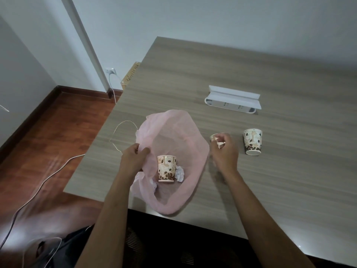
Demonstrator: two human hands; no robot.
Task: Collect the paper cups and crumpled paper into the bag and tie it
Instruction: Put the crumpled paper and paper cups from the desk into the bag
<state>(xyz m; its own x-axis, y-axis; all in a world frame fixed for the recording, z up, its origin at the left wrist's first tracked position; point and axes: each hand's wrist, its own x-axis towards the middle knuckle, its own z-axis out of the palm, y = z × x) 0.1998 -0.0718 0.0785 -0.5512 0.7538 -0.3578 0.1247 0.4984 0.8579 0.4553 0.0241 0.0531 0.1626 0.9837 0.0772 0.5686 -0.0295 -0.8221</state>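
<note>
1. The grey wood bench (270, 70) stood by white walls and a red-brown floor (48, 136).
2. The left hand (133, 157) pinched the pink bag (173, 136), with one paper cup (166, 168) inside.
3. The right hand (225, 149) gripped a second cup (214, 137); a third cup (252, 141) stood nearby.

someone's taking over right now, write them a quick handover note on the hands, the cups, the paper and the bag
Left hand: grip on the near-left rim of the pink bag, holding it open on the table.
Right hand: grip closed round a paper cup, just right of the bag.
In the bag: one printed paper cup and crumpled paper.
Still out: a second printed cup standing on the table, right of the right hand.
Done: one cup and paper bagged.
Left: drop in the held cup, bag the last cup, tie with the white drawstring.
</note>
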